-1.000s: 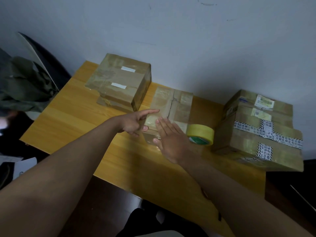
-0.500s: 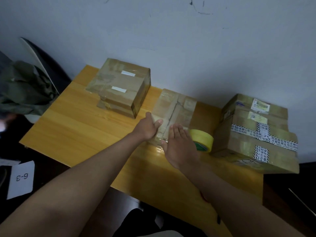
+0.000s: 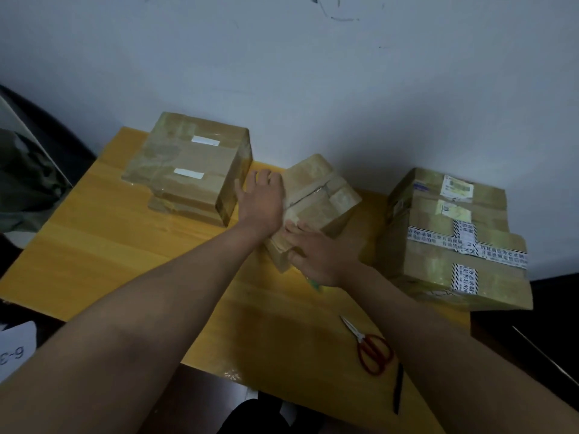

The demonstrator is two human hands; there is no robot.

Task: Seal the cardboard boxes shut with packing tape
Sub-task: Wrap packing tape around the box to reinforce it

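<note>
Yellow wooden surface [image 3: 131, 261] stands against a pale grey wall [image 3: 313, 89] and carries all items. At its middle lies a small cardboard box [image 3: 316, 202], turned at an angle, its top flaps crossed with glossy tape. The left hand [image 3: 261, 203] grips the box's left side; its fingers [image 3: 266, 177] curl over the far left edge. The right hand [image 3: 319, 256] grips the near corner, fingers [image 3: 296, 228] pressed together on the top and thumb on the near face. A sliver of the yellow tape roll [image 3: 313, 283] shows beneath the right hand; most of it is hidden.

To the left, just beside the left hand, a taped box with two white labels [image 3: 188, 170] sits on a flatter box [image 3: 188, 211]. To the right, well apart, stands a large box [image 3: 454, 239] bearing black-and-white printed tape. Red-handled scissors [image 3: 369, 347] lie near the front edge, blades closed, with a black pen [image 3: 398, 389] just beside them. A sheet marked "6-3" [image 3: 14, 350] lies at lower left.
</note>
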